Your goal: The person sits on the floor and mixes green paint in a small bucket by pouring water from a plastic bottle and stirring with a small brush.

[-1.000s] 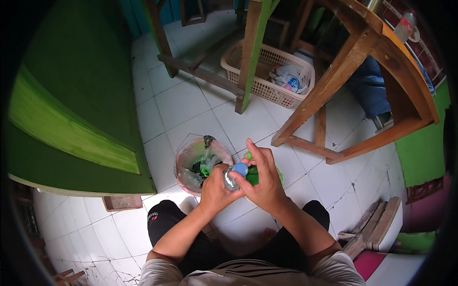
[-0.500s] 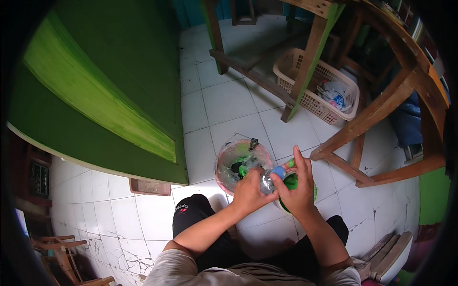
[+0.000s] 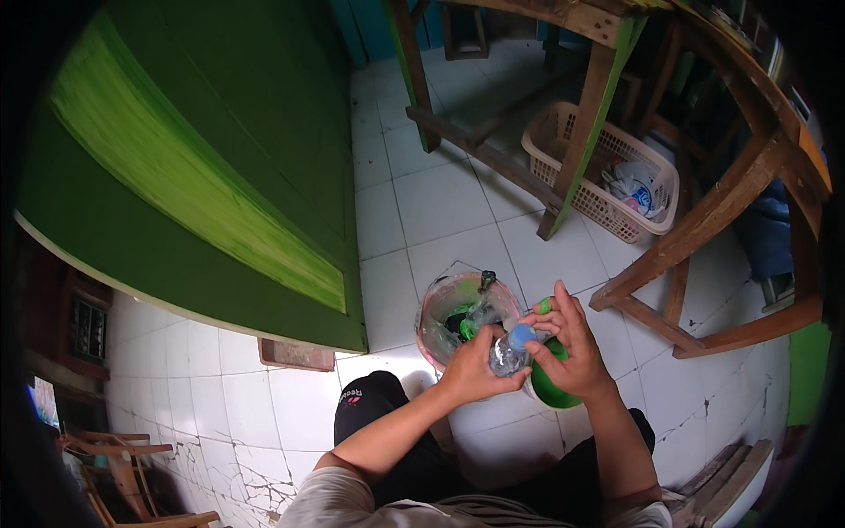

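Note:
My left hand is wrapped round a clear plastic bottle, held tilted above the floor. Its blue cap sits between the thumb and curled fingers of my right hand, whose index finger points up. Green paint marks one finger of that hand. Just below and behind the right hand stands a container of green paint, partly covered by it. Beyond my left hand is a pinkish bucket with a wire handle; a plastic bag and dark, green-smeared things lie inside.
A green door with a lighter freshly streaked panel rises at left, a shallow tray by its lower edge. A wooden table frame, a beige plastic basket and a wooden chair stand ahead and right on white tiles.
The whole view has shifted, so the scene sits farther right and lower. My right fingers have curled in closer round the bottle's blue cap; the left hand keeps its hold.

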Available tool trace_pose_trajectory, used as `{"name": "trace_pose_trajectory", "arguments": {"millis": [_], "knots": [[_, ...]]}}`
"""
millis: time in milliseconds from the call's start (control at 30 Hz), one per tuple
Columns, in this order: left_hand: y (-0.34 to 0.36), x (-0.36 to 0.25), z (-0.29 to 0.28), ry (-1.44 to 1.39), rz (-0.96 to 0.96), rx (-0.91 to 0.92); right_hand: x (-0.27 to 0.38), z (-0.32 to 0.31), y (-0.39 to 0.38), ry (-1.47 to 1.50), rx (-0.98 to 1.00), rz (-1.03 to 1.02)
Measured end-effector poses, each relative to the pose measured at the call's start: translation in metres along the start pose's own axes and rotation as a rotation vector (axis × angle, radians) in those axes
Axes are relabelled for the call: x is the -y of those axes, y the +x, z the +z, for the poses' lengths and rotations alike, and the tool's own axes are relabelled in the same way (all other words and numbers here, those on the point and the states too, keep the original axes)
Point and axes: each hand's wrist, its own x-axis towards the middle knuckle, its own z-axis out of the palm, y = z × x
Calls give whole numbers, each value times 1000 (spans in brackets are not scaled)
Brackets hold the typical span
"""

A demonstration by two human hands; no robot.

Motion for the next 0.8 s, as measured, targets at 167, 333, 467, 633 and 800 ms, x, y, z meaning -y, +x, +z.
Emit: {"name": "trace_pose_trajectory", "arguments": {"millis": [167, 333, 467, 633, 800], "knots": [[-5, 0, 1, 79, 2, -17, 13, 8, 4, -152, -84, 84], [-2, 2, 2, 119, -18, -19, 13, 11, 0, -313, -75, 24], [-3, 2, 0, 42, 7, 7, 10, 4, -1, -148, -2, -27], [-5, 2, -2, 6, -22, 59, 12, 0, -2, 41, 75, 61], [-4, 3, 0, -25, 23, 66, 6, -4, -5, 124, 73, 54]]}}
